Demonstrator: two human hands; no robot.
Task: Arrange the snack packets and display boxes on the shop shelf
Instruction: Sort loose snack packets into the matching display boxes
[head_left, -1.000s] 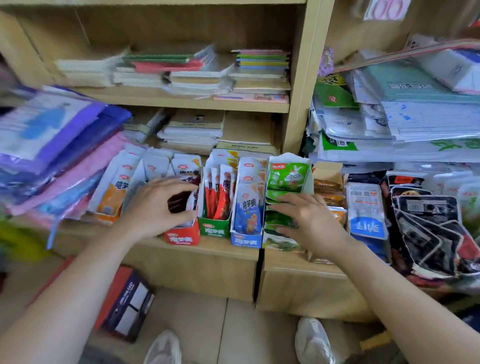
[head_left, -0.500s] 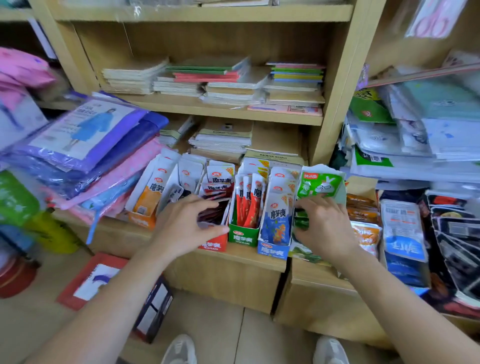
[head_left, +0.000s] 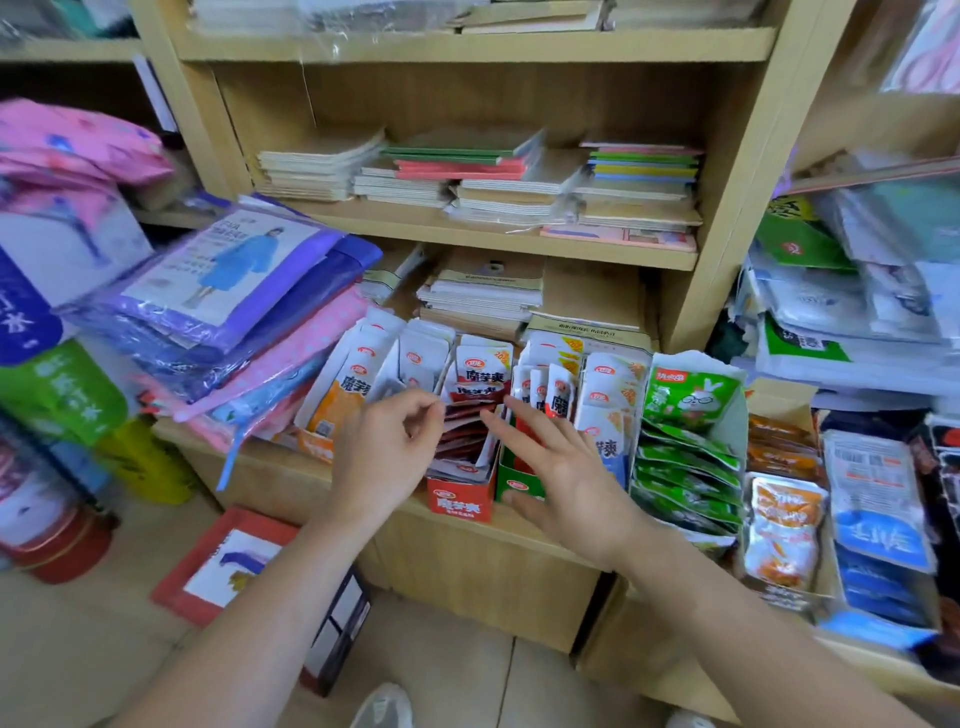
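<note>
**A:** While we are leaning over the low wooden shelf (head_left: 467, 566), where are our hands sitting?

**B:** Our left hand (head_left: 387, 452) is hovering at the left side of the red display box (head_left: 460, 501). Its fingers are curling inward, thumb and forefinger close together beside the dark red packets (head_left: 467, 431) — we cannot tell whether they are pinching one.

**A:** And the right?

**B:** Our right hand (head_left: 566, 467) is spreading flat, fingers straight and apart, over the green display box (head_left: 508, 475). The forefinger is pointing towards the dark red packets, and the thumb is lying along the green box's front. It is gripping nothing.

**A:** How are the boxes standing?

**B:** They are standing in a row on the shelf's front edge, red touching green. To the left, the orange packets (head_left: 337, 400) are leaning back in their own box. To the right, we are seeing the blue-and-white packets (head_left: 605, 410), then the green rabbit packets (head_left: 685, 400) fanning forward.

**A:** And behind them?

**B:** Stacks of notebooks (head_left: 483, 176) are lying on the upper board, and plastic-wrapped raincoats (head_left: 234, 270) are piling up at the left.
</note>
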